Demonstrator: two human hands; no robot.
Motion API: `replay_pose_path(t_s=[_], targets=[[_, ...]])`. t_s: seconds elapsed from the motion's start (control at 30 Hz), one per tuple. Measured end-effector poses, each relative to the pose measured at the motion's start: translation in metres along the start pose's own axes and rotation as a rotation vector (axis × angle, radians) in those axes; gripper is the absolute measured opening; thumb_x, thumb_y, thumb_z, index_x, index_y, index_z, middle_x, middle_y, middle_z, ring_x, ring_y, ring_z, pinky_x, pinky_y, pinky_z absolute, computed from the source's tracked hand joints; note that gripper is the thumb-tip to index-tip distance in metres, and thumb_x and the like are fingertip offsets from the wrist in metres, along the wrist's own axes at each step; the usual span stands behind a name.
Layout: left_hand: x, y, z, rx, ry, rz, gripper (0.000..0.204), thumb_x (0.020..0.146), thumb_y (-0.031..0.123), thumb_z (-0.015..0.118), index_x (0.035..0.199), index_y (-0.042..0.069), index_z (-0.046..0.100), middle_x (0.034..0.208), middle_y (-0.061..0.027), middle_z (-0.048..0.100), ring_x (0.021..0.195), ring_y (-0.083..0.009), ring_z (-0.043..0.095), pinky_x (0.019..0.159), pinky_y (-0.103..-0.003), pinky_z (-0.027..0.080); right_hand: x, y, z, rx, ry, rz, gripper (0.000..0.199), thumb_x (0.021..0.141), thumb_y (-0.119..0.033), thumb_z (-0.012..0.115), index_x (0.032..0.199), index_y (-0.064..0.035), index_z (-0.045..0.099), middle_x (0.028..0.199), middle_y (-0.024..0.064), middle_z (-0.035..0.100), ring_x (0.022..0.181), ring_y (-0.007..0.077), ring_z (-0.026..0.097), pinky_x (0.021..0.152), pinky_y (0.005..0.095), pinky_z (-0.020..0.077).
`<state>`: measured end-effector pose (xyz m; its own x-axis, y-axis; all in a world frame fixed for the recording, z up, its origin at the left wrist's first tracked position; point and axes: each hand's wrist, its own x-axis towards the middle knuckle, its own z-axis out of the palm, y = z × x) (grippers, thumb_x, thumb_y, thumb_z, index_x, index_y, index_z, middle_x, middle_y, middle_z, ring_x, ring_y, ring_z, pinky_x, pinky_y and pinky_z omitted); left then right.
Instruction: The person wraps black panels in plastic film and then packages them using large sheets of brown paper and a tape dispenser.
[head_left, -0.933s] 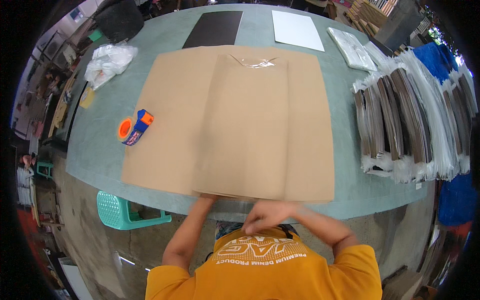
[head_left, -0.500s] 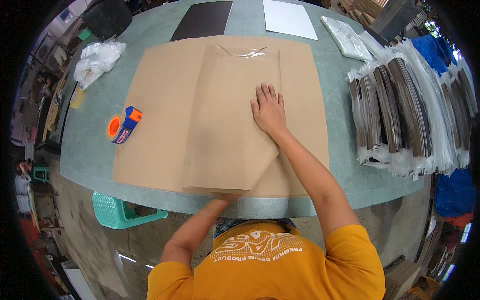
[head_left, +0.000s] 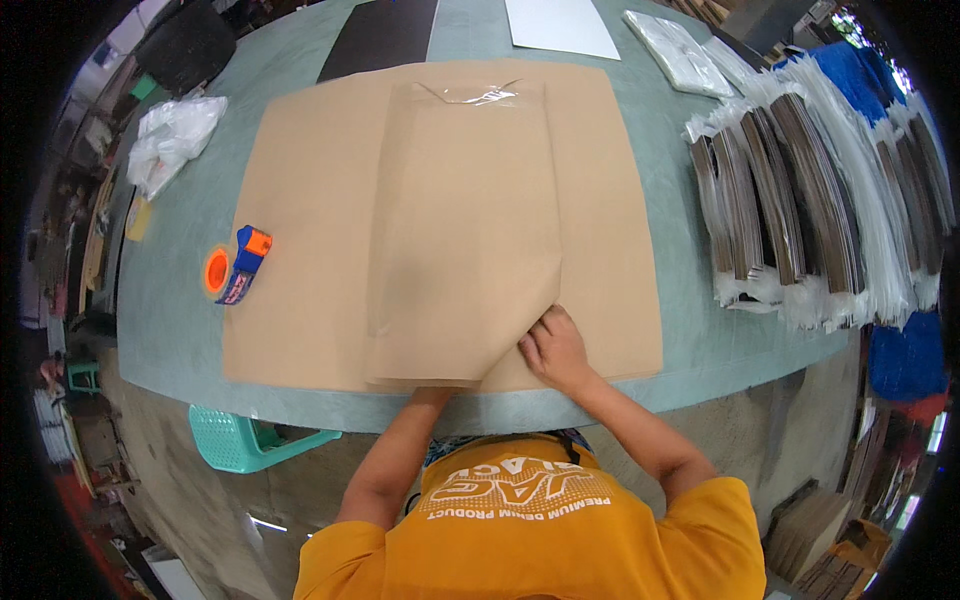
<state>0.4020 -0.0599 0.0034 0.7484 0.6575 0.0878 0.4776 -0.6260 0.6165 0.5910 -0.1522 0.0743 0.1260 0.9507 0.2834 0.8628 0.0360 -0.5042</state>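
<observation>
Right hand (head_left: 557, 345) half-curled at the diagonal fold of the brown paper (head_left: 465, 220) on the table (head_left: 690, 310) — crease in 1 firm stroke, edges aligned; left hand hidden beneath — grip can't be told.

Soft, even light; faint shading on the brown paper (head_left: 450, 230) left of the fingers (head_left: 532, 345) of the right hand (head_left: 562, 357); glare on the clear strip (head_left: 492, 97) beyond them; nearer the body, the table (head_left: 690, 392) bows; outermost surroundings darken to black.
</observation>
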Motion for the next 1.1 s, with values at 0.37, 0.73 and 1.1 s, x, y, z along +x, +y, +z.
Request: replay_pose_path(t_s=[0.37,0.73,1.1], targets=[[0.047,0.043,-0.207,-0.384,-0.411,0.002,0.021,0.081,0.01,0.051,0.098,0.002,0.06,0.083,-0.0129,0.063,0.076,-0.0242,0.062,0.069,-0.034,0.048,0.015,-0.123,0.08,0.039,-0.402,-0.036,0.059,0.076,-0.051,0.05,0.117,-0.0084,0.048,0.122,0.0162,0.044,0.114,0.0361,0.038,0.096,0.0491,0.0281],[0.129,-0.046,-0.143,0.091,0.203,0.206,0.034,0.083,0.023,0.052,0.113,0.006,0.05,0.119,-0.0183,0.045,0.111,-0.0335,0.041,0.094,-0.04,0.034,0.03,-0.094,0.089,0.258,0.047,0.386,0.058,0.078,-0.026,0.061,0.127,-0.0043,0.037,0.126,0.0132,0.042,0.117,0.0261,0.038,0.096,0.0399,0.0329],[-0.006,-0.022,-0.116,0.161,-0.144,0.403,0.031,0.078,0.023,0.051,0.096,-0.001,0.058,0.103,-0.0176,0.055,0.107,-0.0319,0.045,0.097,-0.044,0.03,0.029,-0.084,0.105,0.006,0.069,0.421,0.035,0.08,-0.014,0.056,0.113,-0.003,0.05,0.115,0.0171,0.051,0.109,0.0293,0.046,0.092,0.0388,0.0364]])
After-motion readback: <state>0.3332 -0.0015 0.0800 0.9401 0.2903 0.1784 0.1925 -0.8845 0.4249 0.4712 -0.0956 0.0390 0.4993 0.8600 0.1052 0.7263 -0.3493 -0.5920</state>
